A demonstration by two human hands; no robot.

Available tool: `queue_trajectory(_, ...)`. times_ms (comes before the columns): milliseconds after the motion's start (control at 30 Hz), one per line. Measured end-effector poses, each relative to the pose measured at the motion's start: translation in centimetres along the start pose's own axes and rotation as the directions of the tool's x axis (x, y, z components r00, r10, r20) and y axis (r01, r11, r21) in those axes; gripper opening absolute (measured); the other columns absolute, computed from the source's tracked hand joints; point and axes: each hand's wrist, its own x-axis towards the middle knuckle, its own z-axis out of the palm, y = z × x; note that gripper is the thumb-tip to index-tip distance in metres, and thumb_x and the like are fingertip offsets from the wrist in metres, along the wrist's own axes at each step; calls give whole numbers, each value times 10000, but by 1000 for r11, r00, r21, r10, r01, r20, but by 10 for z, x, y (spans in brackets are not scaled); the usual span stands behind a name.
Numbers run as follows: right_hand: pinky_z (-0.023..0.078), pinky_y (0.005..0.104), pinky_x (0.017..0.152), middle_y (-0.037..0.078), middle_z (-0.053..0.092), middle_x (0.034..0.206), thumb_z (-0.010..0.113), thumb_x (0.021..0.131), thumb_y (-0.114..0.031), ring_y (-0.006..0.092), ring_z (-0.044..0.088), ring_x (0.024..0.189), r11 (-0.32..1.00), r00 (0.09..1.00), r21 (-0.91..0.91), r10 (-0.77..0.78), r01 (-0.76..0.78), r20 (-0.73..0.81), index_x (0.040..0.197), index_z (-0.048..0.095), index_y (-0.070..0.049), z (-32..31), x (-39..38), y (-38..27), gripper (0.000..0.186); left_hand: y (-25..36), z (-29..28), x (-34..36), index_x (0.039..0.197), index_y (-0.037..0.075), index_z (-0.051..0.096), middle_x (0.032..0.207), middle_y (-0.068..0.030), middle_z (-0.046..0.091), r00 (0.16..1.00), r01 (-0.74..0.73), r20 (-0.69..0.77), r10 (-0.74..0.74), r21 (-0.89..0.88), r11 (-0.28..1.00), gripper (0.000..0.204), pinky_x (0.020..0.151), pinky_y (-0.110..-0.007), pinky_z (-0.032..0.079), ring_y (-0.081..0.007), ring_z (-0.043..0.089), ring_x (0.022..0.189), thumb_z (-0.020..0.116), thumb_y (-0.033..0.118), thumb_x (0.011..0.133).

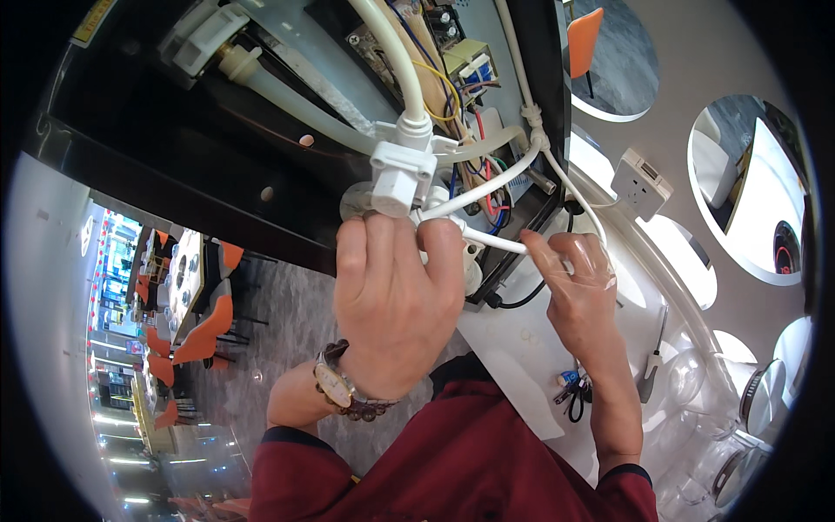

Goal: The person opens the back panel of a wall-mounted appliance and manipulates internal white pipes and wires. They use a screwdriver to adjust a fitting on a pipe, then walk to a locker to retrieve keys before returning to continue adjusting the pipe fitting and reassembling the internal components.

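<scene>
An opened black appliance housing (pixel 200 204) fills the upper part of the view, its wiring and hoses exposed. Inside hangs a white plastic valve fitting (pixel 403 174), joined at its top to a thick white hose (pixel 391 43). My left hand (pixel 396 300) is closed just below that fitting, fingers curled around a smaller white connector (pixel 445 228) largely hidden behind them. A thin white tube (pixel 494 241) runs from there to the right. My right hand (pixel 578 291) pinches this tube between thumb and fingers near the housing's edge.
A circuit board with a transformer (pixel 470 65) and coloured wires sits close above. White tubes are tied at a knot (pixel 535 122). On the right are a white socket block (pixel 642 183), a screwdriver (pixel 654 361), a small cable (pixel 574 396) and clear jars (pixel 696 435). Orange chairs (pixel 206 335) stand beyond.
</scene>
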Motion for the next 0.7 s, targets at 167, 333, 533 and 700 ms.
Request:
queue_trajectory(167, 465, 397, 687, 86, 571, 893, 570, 697, 128, 279, 558, 832, 971, 1000, 241, 10, -14, 17, 1167, 656, -74, 5, 5, 4, 518, -4, -4, -1, 725, 121, 449, 669, -18, 444, 1000, -4, -20, 3, -62, 998, 236, 749, -332, 363, -188, 454, 668, 634, 176, 861)
queue_trajectory(333, 460, 391, 732, 99, 579, 909, 547, 715, 137, 288, 557, 867, 941, 1000, 339, -3, -3, 18, 1180, 644, -74, 3, 6, 22, 520, -8, -7, 3, 748, 123, 450, 665, -16, 438, 999, -39, -19, 38, -72, 997, 301, 743, -346, 357, -197, 456, 666, 651, 299, 886)
queue_trajectory(533, 447, 395, 730, 105, 559, 877, 555, 756, 113, 294, 542, 834, 875, 992, 479, 18, -76, 125, 1162, 638, -73, 3, 7, 23, 454, -7, -14, 5, 796, 99, 492, 784, -72, 593, 997, -66, 36, 68, -50, 997, 350, 738, -374, 371, -230, 518, 701, 678, 382, 885)
queue_trajectory(700, 448, 395, 679, 100, 546, 874, 562, 731, 120, 296, 545, 801, 839, 992, 532, 67, -113, 105, 1128, 640, -64, 8, 2, 16, 444, -13, -37, -12, 808, 79, 543, 1100, -137, 691, 989, -98, 98, 106, -86, 991, 334, 1018, -482, 373, -270, 615, 957, 792, 302, 798)
